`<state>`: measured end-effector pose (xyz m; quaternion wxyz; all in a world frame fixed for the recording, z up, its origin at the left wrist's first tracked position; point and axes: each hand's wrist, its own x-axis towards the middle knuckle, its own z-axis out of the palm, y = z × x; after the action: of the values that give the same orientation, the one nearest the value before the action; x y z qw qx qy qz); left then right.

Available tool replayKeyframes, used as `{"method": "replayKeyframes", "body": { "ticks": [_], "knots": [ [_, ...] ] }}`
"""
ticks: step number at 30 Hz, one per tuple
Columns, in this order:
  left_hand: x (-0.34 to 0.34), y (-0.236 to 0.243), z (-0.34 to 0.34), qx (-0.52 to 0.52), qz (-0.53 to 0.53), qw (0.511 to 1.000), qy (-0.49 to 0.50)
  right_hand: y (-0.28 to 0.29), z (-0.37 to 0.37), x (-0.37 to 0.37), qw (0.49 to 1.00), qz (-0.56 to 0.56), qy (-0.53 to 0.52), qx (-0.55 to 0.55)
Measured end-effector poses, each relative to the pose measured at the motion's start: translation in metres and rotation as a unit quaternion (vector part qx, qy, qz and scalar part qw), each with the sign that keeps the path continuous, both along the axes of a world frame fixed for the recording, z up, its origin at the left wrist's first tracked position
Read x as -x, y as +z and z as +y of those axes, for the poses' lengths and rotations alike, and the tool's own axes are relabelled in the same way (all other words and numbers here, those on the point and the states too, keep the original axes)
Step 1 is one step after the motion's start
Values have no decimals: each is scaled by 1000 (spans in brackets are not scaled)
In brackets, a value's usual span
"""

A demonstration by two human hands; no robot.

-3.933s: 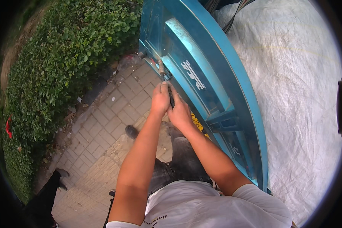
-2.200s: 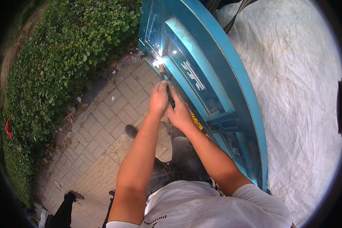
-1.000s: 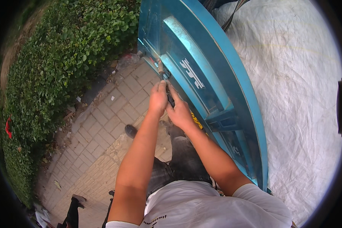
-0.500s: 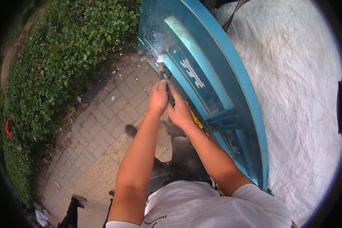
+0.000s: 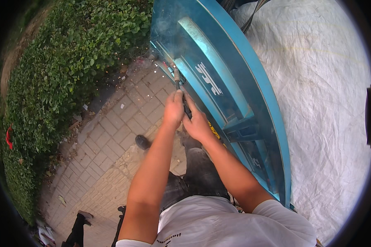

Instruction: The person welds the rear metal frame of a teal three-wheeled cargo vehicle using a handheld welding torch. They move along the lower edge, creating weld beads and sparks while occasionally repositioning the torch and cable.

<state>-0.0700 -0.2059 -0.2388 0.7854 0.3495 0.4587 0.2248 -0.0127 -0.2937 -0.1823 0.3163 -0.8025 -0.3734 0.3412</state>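
My left hand (image 5: pixel 174 108) and my right hand (image 5: pixel 194 120) are closed together on the dark handle of a welding torch (image 5: pixel 176 76), pointing up the picture. Its metal nozzle is at the inner edge of a teal metal panel (image 5: pixel 218 45), where small sparks and thin smoke show. The panel has raised ribs and a white marking, and stands along my right side. A yellow item (image 5: pixel 214 131) is partly visible beside my right forearm, behind the panel's edge.
A leafy hedge (image 5: pixel 82 37) with a red item (image 5: pixel 9 138) lines the left, beside brick paving (image 5: pixel 111 127) with scattered litter. A large white woven sheet or sack (image 5: pixel 321 115) fills the right, with dark straps (image 5: pixel 251 18) above. Another person's dark-clothed leg (image 5: pixel 77 232) is at the lower left.
The bright arc seen half a second ago is out, leaving fading sparks and smoke. My hands have shifted slightly down and right. The other person's legs have moved rightward since the earliest frame.
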Motion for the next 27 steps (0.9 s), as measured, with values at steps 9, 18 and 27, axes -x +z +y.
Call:
{"method": "replayKeyframes", "body": {
  "ticks": [9, 18, 27],
  "knots": [
    [-2, 6, 2, 5, 10, 1000, 7, -4, 1, -2, 1000, -18, 7, -20],
    [-1, 6, 14, 27, 5, 1000, -6, 8, 16, 1, 999, 24, -9, 22],
    [0, 11, 15, 28, -6, 1000, -4, 10, 17, 4, 1000, 16, -16, 18]
  ]
}}
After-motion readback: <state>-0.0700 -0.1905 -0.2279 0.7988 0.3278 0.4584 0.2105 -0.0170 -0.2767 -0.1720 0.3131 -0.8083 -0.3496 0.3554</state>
